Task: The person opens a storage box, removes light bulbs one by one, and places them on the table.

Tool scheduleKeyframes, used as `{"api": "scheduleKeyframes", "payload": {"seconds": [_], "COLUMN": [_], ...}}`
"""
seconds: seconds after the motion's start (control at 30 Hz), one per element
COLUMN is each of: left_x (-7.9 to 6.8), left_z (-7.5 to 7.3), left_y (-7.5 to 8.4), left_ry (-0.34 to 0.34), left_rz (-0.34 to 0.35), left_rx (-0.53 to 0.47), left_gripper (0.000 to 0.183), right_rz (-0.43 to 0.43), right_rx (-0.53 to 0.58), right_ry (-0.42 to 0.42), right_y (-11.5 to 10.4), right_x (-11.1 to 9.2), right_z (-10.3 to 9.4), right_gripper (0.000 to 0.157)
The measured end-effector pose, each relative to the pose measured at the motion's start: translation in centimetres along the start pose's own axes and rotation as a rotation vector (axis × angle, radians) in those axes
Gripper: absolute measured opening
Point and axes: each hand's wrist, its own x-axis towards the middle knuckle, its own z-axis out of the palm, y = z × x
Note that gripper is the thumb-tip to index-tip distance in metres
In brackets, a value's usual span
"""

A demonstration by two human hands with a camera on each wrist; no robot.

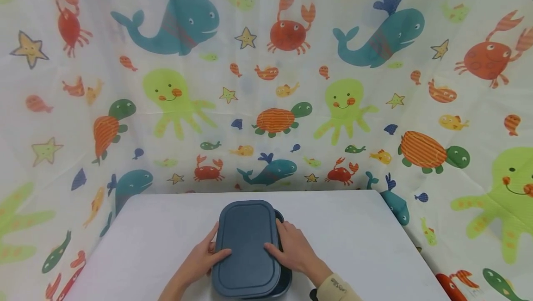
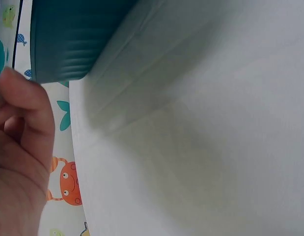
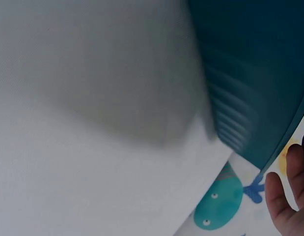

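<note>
A blue-grey rectangular lid (image 1: 247, 250) with rounded corners lies over a matching box (image 1: 285, 280), shifted left so that the box's right rim shows. At the lid's left edge my left hand (image 1: 204, 254) holds it, thumb on top and fingers beneath the edge. My right hand (image 1: 297, 250) grips the opposite edge, its thumb also on the top face. The ribbed wall of the box (image 2: 78, 39) appears in the left wrist view, with my left hand (image 2: 24, 142) beside it. In the right wrist view, fingers of my right hand (image 3: 291, 196) show near the box (image 3: 250, 73). The box's inside is mostly hidden.
The box stands on a white table (image 1: 354, 231) near its front. Behind and along both sides hangs a white curtain (image 1: 250, 83) printed with sea animals. A small dark object (image 1: 313, 294) shows by the right sleeve at the bottom edge.
</note>
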Motion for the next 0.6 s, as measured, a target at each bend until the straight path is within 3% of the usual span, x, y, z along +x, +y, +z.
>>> {"api": "scheduleKeyframes", "payload": {"seconds": [0.43, 0.6], "left_x": [-0.6, -1.0], "left_z": [-2.2, -2.7], "left_y": [-0.8, -1.4], "left_ry": [0.032, 0.063], "left_rz": [-0.065, -0.083], "left_rx": [0.004, 0.051], "left_gripper": [0.093, 0.092], "right_rz": [0.033, 0.035], "right_rx": [-0.023, -0.025], "right_ry": [-0.037, -0.030], "right_y": [-2.8, -4.0], "right_x": [0.5, 0.6], "right_z": [0.6, 0.9], "right_gripper": [0.092, 0.091]}}
